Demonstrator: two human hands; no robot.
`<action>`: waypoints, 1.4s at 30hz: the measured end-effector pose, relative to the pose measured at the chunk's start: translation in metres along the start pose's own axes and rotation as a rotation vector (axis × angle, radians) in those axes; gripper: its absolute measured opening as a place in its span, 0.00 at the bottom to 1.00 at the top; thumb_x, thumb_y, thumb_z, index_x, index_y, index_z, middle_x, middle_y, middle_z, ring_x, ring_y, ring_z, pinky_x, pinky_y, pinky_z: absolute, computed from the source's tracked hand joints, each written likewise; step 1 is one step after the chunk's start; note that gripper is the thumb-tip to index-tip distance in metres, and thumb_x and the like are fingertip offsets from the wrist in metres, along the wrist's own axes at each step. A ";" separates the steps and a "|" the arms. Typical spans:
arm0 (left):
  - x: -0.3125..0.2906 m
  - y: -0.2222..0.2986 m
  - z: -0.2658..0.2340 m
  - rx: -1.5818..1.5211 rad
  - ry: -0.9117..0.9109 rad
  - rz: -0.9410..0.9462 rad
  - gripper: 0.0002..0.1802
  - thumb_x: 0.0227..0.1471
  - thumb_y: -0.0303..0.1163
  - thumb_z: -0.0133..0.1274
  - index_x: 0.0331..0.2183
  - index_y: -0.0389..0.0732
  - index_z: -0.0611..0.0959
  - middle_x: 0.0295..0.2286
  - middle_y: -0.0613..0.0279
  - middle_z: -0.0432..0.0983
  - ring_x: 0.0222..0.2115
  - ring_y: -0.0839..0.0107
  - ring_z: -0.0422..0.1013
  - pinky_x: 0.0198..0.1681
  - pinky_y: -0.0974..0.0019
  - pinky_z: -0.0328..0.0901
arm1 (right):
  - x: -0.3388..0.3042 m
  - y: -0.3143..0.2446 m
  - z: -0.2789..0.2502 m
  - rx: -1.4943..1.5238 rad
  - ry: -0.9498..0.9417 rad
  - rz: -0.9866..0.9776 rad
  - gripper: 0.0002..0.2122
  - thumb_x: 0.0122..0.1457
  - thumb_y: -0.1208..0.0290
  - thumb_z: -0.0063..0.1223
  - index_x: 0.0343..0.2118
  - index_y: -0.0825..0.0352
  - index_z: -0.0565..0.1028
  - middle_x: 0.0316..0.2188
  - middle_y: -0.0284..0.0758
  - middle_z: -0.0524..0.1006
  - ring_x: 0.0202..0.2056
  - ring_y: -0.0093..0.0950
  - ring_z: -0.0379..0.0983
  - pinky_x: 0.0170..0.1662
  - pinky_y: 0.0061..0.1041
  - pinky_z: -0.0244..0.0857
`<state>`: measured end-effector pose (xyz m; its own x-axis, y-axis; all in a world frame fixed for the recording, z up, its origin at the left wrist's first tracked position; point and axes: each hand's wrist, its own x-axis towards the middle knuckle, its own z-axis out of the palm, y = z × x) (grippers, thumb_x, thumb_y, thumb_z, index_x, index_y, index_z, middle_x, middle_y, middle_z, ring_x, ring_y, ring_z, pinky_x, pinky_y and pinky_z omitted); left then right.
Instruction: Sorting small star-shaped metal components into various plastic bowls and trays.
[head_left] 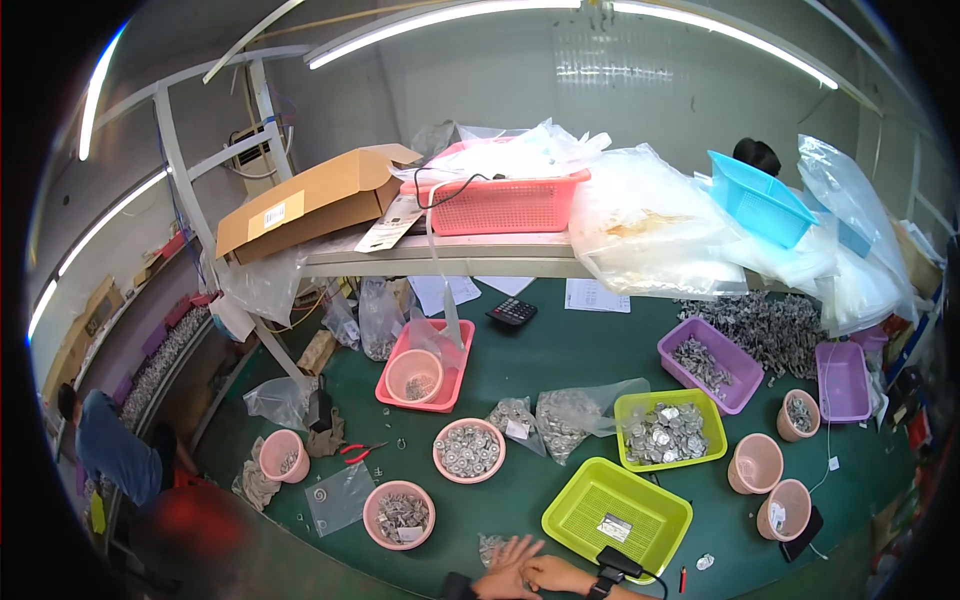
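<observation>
At the table's near edge, my left hand (507, 569) lies with its fingers stretched out and apart, palm down. A small clear plastic bag (489, 547) lies just beyond its fingertips. Close against it on the right, my right hand (558, 575) has its fingers curled in toward the left hand. Whatever they may hold is hidden. A black strap and device (618, 563) sit on my right wrist. Just past my right hand stands a yellow-green basket (563, 505) with a small label inside.
Pink tubs of metal parts (432, 520) stand to the left. Red-handled pliers (362, 452) lie beyond them. A second yellow-green basket (622, 440) holds metal pieces. A purple bin (740, 395) and a grey heap of parts (770, 330) are farther right. A loaded shelf (430, 258) spans the back.
</observation>
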<state>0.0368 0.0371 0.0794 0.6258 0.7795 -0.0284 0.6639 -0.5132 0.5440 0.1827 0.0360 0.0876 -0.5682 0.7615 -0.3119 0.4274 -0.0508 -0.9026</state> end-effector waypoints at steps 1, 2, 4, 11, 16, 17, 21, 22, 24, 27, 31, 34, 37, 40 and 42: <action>0.004 -0.004 0.006 -0.001 0.004 -0.004 0.30 0.35 0.47 0.53 0.40 0.39 0.67 0.44 0.53 0.57 0.51 0.66 0.46 0.52 0.56 0.36 | 0.001 0.004 0.002 0.055 -0.004 0.072 0.10 0.50 0.69 0.37 0.27 0.69 0.69 0.18 0.32 0.71 0.21 0.20 0.67 0.24 0.19 0.61; 0.013 -0.015 0.014 0.030 -0.010 0.026 0.26 0.38 0.47 0.50 0.36 0.39 0.70 0.39 0.53 0.63 0.47 0.68 0.53 0.49 0.57 0.43 | 0.001 0.006 0.002 0.051 -0.003 0.074 0.10 0.50 0.69 0.37 0.27 0.69 0.69 0.18 0.32 0.71 0.21 0.20 0.67 0.24 0.19 0.61; 0.023 -0.031 0.025 0.059 -0.022 0.060 0.23 0.41 0.48 0.47 0.32 0.38 0.72 0.34 0.53 0.68 0.43 0.70 0.60 0.46 0.58 0.51 | -0.007 0.007 -0.003 0.421 0.139 0.026 0.09 0.51 0.69 0.37 0.29 0.68 0.68 0.16 0.33 0.69 0.18 0.23 0.64 0.24 0.19 0.59; 0.048 -0.032 -0.064 -1.053 0.737 -0.594 0.28 0.50 0.44 0.35 0.06 0.40 0.64 0.05 0.67 0.58 0.06 0.78 0.56 0.10 0.73 0.50 | -0.097 0.027 -0.037 -0.065 0.621 0.168 0.10 0.51 0.66 0.37 0.26 0.69 0.66 0.17 0.42 0.69 0.20 0.35 0.67 0.25 0.28 0.60; 0.124 -0.013 -0.177 -1.293 0.789 -0.306 0.26 0.50 0.45 0.34 0.07 0.45 0.58 0.05 0.69 0.51 0.06 0.79 0.49 0.09 0.75 0.47 | -0.157 0.063 -0.023 -0.002 0.849 0.393 0.11 0.51 0.65 0.38 0.27 0.69 0.66 0.18 0.44 0.69 0.21 0.37 0.66 0.24 0.30 0.59; 0.145 -0.017 -0.192 -1.258 0.815 -0.247 0.26 0.50 0.45 0.34 0.07 0.44 0.58 0.05 0.69 0.51 0.06 0.79 0.49 0.09 0.75 0.47 | -0.159 0.058 -0.023 0.004 0.858 0.400 0.11 0.51 0.65 0.38 0.27 0.69 0.66 0.18 0.44 0.69 0.21 0.37 0.66 0.24 0.30 0.59; 0.223 -0.066 -0.220 -1.280 0.696 -0.098 0.25 0.50 0.44 0.35 0.07 0.45 0.58 0.06 0.70 0.53 0.07 0.81 0.49 0.11 0.76 0.46 | -0.171 0.028 -0.020 0.069 1.017 0.453 0.12 0.51 0.64 0.39 0.27 0.70 0.68 0.17 0.43 0.69 0.20 0.34 0.66 0.23 0.28 0.58; 0.247 -0.080 -0.220 -1.293 0.668 -0.098 0.25 0.50 0.44 0.35 0.07 0.45 0.58 0.06 0.70 0.53 0.07 0.81 0.49 0.11 0.76 0.46 | -0.172 0.022 -0.018 0.207 1.036 0.494 0.13 0.51 0.63 0.39 0.27 0.70 0.68 0.17 0.43 0.69 0.20 0.33 0.67 0.23 0.29 0.58; 0.281 -0.103 -0.219 -0.971 0.558 -0.053 0.26 0.49 0.46 0.36 0.07 0.42 0.61 0.07 0.69 0.54 0.08 0.79 0.51 0.12 0.74 0.47 | -0.174 0.020 -0.015 0.222 1.052 0.544 0.13 0.51 0.62 0.39 0.27 0.70 0.69 0.17 0.43 0.70 0.20 0.33 0.67 0.24 0.28 0.58; 0.323 -0.136 -0.197 -0.425 0.386 -0.170 0.27 0.47 0.48 0.38 0.08 0.37 0.66 0.08 0.62 0.60 0.10 0.70 0.59 0.15 0.67 0.53 | -0.171 0.016 -0.014 0.215 1.086 0.652 0.14 0.51 0.62 0.39 0.27 0.70 0.70 0.17 0.44 0.71 0.20 0.34 0.68 0.24 0.28 0.59; 0.340 -0.220 -0.126 0.016 0.141 -0.125 0.25 0.46 0.47 0.39 0.13 0.36 0.71 0.12 0.55 0.66 0.16 0.59 0.65 0.20 0.61 0.58 | -0.166 0.028 -0.002 0.265 1.082 0.756 0.15 0.50 0.60 0.40 0.25 0.70 0.70 0.16 0.43 0.71 0.20 0.34 0.69 0.23 0.28 0.60; 0.320 -0.229 -0.115 0.139 -0.050 0.167 0.18 0.45 0.42 0.39 0.19 0.38 0.74 0.21 0.55 0.70 0.25 0.56 0.66 0.29 0.59 0.60 | -0.172 0.080 0.019 0.356 0.942 1.018 0.18 0.50 0.56 0.40 0.26 0.69 0.70 0.17 0.40 0.72 0.20 0.31 0.69 0.22 0.27 0.61; 0.300 -0.189 -0.136 0.201 0.260 0.204 0.13 0.43 0.36 0.41 0.30 0.40 0.74 0.32 0.57 0.68 0.36 0.60 0.63 0.39 0.58 0.55 | -0.166 0.088 0.008 0.597 0.917 1.222 0.20 0.50 0.53 0.39 0.32 0.69 0.68 0.21 0.37 0.72 0.20 0.28 0.70 0.21 0.24 0.62; 0.253 -0.140 -0.169 -0.135 0.407 0.075 0.11 0.41 0.27 0.44 0.31 0.34 0.72 0.31 0.50 0.68 0.34 0.55 0.64 0.37 0.63 0.58 | -0.167 0.106 -0.002 0.585 0.982 0.829 0.22 0.49 0.53 0.39 0.40 0.68 0.62 0.27 0.37 0.72 0.22 0.26 0.70 0.20 0.21 0.62; 0.201 -0.098 -0.183 -0.261 0.449 -0.049 0.09 0.43 0.27 0.43 0.29 0.33 0.74 0.26 0.51 0.70 0.29 0.59 0.68 0.32 0.69 0.61 | -0.152 0.077 -0.031 1.095 1.082 0.724 0.21 0.50 0.54 0.39 0.40 0.67 0.63 0.25 0.35 0.72 0.25 0.24 0.69 0.20 0.22 0.62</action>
<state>0.0226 0.3102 0.1735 0.3211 0.9071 0.2722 0.5277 -0.4101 0.7439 0.3238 -0.0632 0.0752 0.4120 0.4197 -0.8088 -0.5470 -0.5959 -0.5879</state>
